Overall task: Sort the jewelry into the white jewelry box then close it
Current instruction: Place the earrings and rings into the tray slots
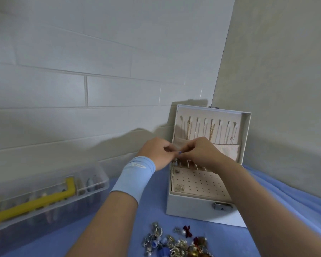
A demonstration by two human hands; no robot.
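The white jewelry box [185, 206] stands open on the blue cloth, its lid upright with gold chains [211, 131] hanging from hooks. Its beige tray has ring slots at the back and a perforated earring pad [200, 184] in front. My left hand [157, 153] and my right hand [198, 152] meet over the ring slots at the tray's back left, fingertips together around a small blue piece [180, 153], largely hidden by my fingers. Which hand holds it is unclear. A pile of loose jewelry [176, 242] lies in front of the box.
A clear plastic organizer [44, 199] with a yellow handle sits at the left on the blue cloth. A tiled wall runs behind, and a plain wall stands close at the right of the box. A metal latch [220, 205] is on the box front.
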